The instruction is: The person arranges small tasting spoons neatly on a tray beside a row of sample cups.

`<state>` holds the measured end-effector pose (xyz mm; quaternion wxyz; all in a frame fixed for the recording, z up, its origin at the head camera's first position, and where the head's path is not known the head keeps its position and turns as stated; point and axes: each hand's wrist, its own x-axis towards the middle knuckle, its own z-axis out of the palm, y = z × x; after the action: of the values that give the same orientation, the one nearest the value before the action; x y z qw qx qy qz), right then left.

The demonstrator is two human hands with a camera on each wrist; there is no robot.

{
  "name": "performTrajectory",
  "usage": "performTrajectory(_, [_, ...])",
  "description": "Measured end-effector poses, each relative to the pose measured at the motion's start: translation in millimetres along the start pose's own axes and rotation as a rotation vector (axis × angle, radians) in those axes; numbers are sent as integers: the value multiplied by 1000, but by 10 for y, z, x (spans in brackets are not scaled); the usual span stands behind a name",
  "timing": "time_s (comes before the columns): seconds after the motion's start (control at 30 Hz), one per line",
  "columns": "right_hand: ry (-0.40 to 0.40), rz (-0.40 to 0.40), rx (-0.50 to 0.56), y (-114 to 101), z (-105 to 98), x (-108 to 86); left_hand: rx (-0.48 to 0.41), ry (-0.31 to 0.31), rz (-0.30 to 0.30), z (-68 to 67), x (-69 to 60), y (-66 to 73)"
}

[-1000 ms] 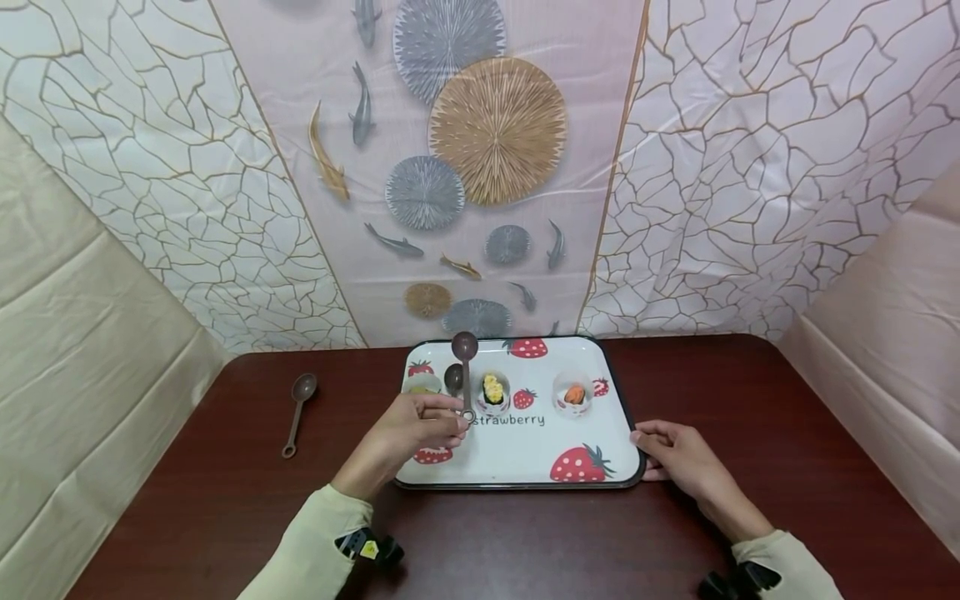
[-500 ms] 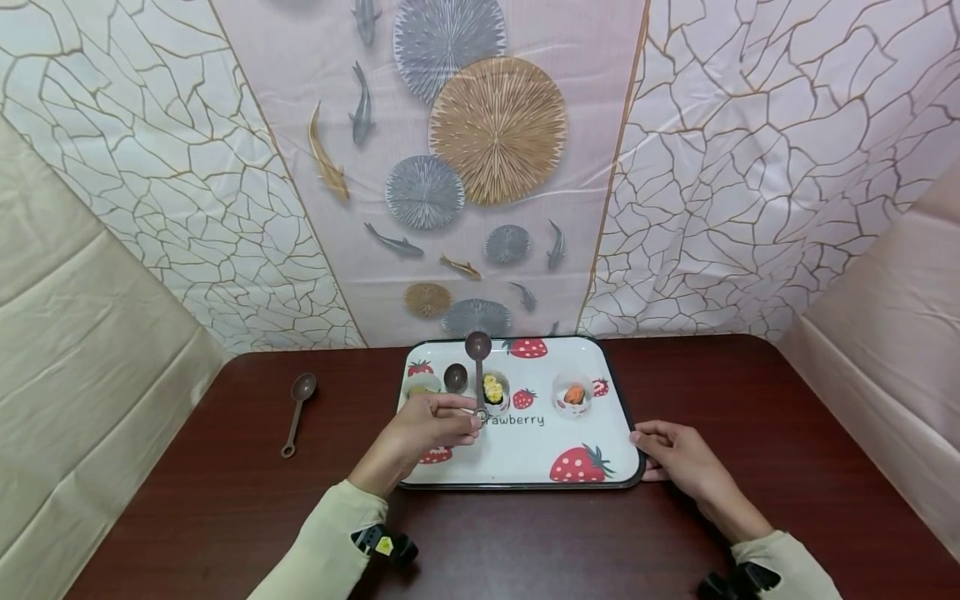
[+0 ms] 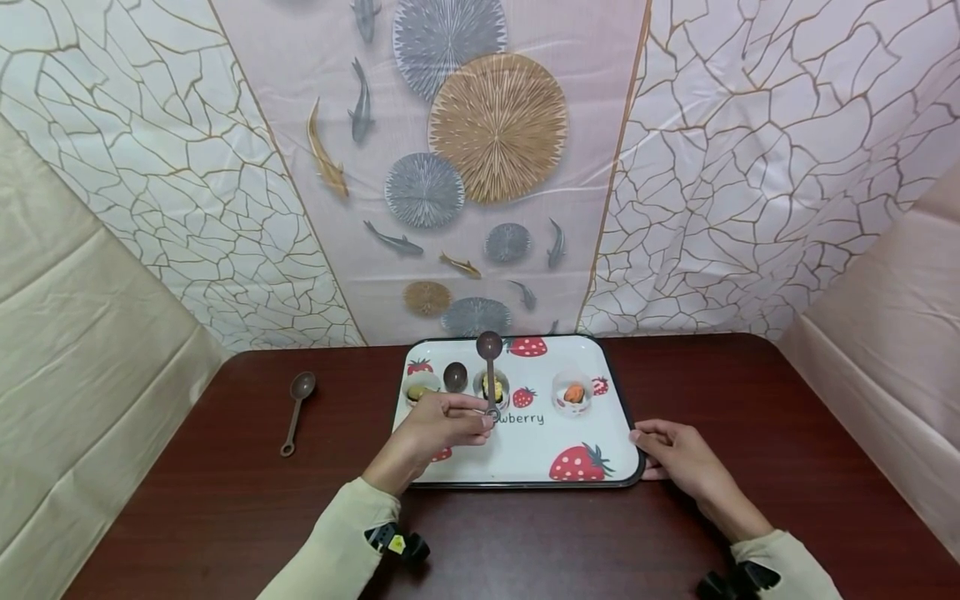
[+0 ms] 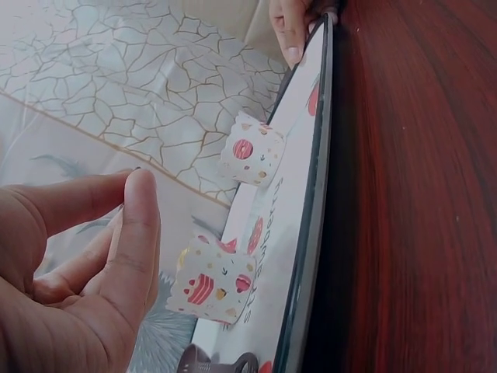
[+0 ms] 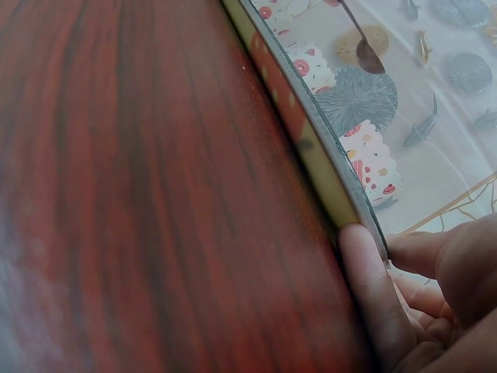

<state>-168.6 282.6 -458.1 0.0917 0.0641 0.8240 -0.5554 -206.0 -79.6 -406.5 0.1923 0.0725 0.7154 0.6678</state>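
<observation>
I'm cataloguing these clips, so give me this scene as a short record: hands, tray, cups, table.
left hand: pinches held spoon near its handle end, bowl up
right hand: grips tray near its front right corner
left cup: yellowish content
middle cup: yellow content
right cup: orange content
second spoon: between left and middle cups
table: third spoon, left of tray

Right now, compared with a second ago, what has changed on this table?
The left hand has moved to the right, carrying the spoon it pinches; in the head view, that spoon now overlaps the middle cup. Nothing was newly grasped or let go. The right hand still pinches the edge of the tray. The tray, middle cup and spoon lying on the table look unmoved.
</observation>
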Motion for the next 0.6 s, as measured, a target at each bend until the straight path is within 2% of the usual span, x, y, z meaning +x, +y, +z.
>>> performTrajectory(0.23, [5, 0, 3, -2, 9, -6, 8, 11, -11, 36, 25, -9])
performTrajectory(0.6, [5, -11, -9, 2, -5, -3, -38, 23, -20, 141, 91, -39])
